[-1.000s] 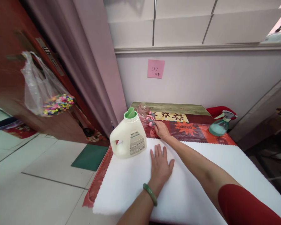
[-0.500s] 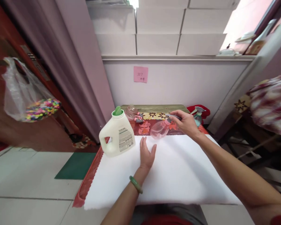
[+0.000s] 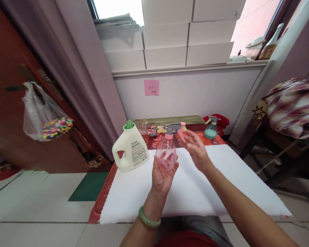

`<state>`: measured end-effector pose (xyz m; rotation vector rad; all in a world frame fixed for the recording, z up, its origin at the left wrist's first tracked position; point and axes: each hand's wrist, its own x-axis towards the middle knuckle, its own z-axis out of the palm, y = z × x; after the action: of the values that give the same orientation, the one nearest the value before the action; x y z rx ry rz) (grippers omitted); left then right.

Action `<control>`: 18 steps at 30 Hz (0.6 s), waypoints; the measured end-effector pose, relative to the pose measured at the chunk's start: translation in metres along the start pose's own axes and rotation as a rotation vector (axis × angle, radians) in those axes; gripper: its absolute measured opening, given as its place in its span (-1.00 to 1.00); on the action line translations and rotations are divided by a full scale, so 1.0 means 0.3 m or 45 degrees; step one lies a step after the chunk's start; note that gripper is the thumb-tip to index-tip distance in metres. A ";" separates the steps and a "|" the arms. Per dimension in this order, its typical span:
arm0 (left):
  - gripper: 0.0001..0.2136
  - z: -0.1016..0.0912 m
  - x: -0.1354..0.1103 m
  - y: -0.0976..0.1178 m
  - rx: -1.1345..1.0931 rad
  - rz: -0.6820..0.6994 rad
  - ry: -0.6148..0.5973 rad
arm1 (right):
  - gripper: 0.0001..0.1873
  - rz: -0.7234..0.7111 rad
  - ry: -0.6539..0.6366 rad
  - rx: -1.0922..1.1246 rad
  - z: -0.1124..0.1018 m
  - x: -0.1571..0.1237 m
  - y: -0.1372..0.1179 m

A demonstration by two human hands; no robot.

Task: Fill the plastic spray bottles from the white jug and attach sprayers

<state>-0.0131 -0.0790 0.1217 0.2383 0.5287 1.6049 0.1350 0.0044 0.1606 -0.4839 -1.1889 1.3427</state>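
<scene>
My left hand (image 3: 162,178) is wrapped around the lower body of a clear pink spray bottle (image 3: 167,151), which stands upright above the white cloth. The bottle has a grey and pink trigger head pointing right. Just right of that trigger, my right hand (image 3: 197,151) is slightly blurred, its fingers apart and nothing in it. A cream detergent jug (image 3: 131,147) with a green cap stands on the cloth to the left. Behind it lies another clear pink bottle (image 3: 144,126), with a grey and pink spray head (image 3: 152,131) beside it.
A spray bottle with teal liquid (image 3: 211,130) stands at the table's back right, near a red object (image 3: 222,122). White cloth (image 3: 208,192) covers much of the red table. A plastic bag of colourful pieces (image 3: 58,128) hangs at left; a plaid cloth (image 3: 296,106) is at right.
The pink spray bottle has come nearer and turned upright, and my left hand has taken hold of its body. My right hand has let go of its head. The view has shifted slightly.
</scene>
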 end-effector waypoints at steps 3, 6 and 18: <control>-0.51 0.029 -0.029 -0.006 0.010 -0.067 -0.041 | -0.37 0.107 -0.104 0.060 0.038 -0.080 0.074; -0.41 0.028 -0.044 -0.016 0.063 -0.286 -0.142 | -0.33 0.082 -0.201 0.075 0.061 -0.094 0.058; 0.05 -0.023 -0.074 -0.087 0.858 0.325 -0.197 | -0.45 0.042 0.216 -0.191 0.047 -0.064 -0.051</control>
<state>0.0091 -0.1013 0.1069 0.9578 0.9360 1.5861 0.1341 -0.0216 0.1719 -0.7138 -1.1497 1.2200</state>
